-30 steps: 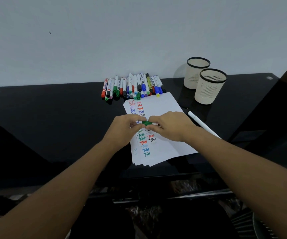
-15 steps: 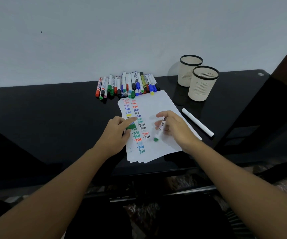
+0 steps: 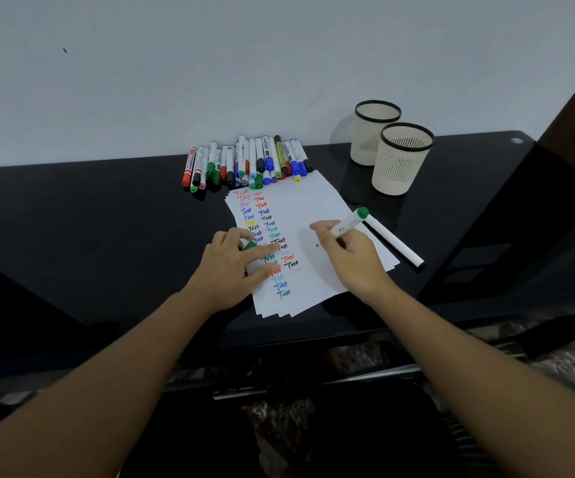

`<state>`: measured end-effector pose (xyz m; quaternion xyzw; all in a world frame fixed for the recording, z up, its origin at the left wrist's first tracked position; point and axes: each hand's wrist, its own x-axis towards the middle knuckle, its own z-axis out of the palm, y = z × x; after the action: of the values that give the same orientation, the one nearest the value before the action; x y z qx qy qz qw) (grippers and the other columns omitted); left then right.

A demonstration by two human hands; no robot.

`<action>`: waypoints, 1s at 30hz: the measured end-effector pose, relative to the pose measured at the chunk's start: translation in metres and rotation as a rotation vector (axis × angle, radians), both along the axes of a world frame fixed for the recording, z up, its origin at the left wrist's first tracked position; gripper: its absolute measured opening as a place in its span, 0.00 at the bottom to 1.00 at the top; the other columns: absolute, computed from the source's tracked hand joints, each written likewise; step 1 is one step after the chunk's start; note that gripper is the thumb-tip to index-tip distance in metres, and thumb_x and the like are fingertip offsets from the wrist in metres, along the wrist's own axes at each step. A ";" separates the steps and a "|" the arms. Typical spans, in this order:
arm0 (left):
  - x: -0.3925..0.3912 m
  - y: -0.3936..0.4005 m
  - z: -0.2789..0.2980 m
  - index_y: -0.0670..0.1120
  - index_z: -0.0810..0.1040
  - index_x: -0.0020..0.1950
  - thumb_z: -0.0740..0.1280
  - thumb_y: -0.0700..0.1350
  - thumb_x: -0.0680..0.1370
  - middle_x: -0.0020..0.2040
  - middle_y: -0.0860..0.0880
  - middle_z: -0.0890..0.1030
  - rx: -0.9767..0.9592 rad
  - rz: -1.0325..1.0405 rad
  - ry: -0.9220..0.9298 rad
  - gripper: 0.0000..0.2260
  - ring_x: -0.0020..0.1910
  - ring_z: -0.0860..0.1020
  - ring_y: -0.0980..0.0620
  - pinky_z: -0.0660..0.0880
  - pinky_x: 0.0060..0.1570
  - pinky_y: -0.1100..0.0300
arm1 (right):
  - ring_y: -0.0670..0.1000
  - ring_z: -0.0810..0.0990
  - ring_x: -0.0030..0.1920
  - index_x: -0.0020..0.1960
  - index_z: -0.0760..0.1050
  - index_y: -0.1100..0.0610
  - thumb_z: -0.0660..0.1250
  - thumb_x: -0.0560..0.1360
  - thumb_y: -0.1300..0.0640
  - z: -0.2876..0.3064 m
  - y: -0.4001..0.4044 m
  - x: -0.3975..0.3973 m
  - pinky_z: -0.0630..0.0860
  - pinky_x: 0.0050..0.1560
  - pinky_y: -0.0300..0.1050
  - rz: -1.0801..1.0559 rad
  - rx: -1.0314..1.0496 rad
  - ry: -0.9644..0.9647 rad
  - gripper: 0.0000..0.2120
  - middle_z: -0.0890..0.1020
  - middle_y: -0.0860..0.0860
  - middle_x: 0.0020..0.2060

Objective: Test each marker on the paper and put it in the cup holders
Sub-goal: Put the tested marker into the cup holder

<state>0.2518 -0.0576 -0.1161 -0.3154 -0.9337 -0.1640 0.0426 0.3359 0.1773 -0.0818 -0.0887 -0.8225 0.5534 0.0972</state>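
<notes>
— Head view: testing step, green marker [image 3: 347,223] pinched in right hand [image 3: 348,260], fingers curled round the barrel, green end pointing up and away toward the cups. Tip down at the paper [image 3: 313,208], hidden behind the fingers, so no telling whether touching yet.

— And the left hand [image 3: 231,267]?

— Resting on the left part of the paper, fingers mostly flat and pressing the sheets down. Green cap [image 3: 250,245] tucked between the fingers, lightly pinched by the look of it.

— Paper so far?

— Two columns of "Test" in red, blue, black, green down the left side. Bare white under the right hand.

— Rest of the markers?

— Pile [image 3: 244,162] at the back, just above the paper's top edge. One white marker [image 3: 394,244] lying loose along the right edge of the paper. Two cups [image 3: 401,160] standing right of the pile, close together; nothing seen inside from here.

— Next move, then?

— Probably a short word on the bare patch, clear of the earlier marks. After that, cap back on, which needs both hands meeting, then a reach up and right to a cup. Worth keeping the sheets pinned while writing, being a loose fanned stack on slick dark glass.
</notes>
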 end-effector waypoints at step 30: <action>0.000 0.001 -0.007 0.65 0.74 0.71 0.50 0.72 0.76 0.66 0.56 0.67 0.026 0.029 0.054 0.28 0.57 0.58 0.58 0.67 0.60 0.51 | 0.42 0.81 0.48 0.50 0.75 0.43 0.64 0.84 0.46 -0.018 -0.021 0.030 0.76 0.48 0.38 0.069 0.115 -0.011 0.05 0.82 0.39 0.44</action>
<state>0.2522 -0.0570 -0.1232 -0.3055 -0.9345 -0.1669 0.0746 0.3654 0.1560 -0.1001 -0.0578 -0.8559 0.5078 0.0786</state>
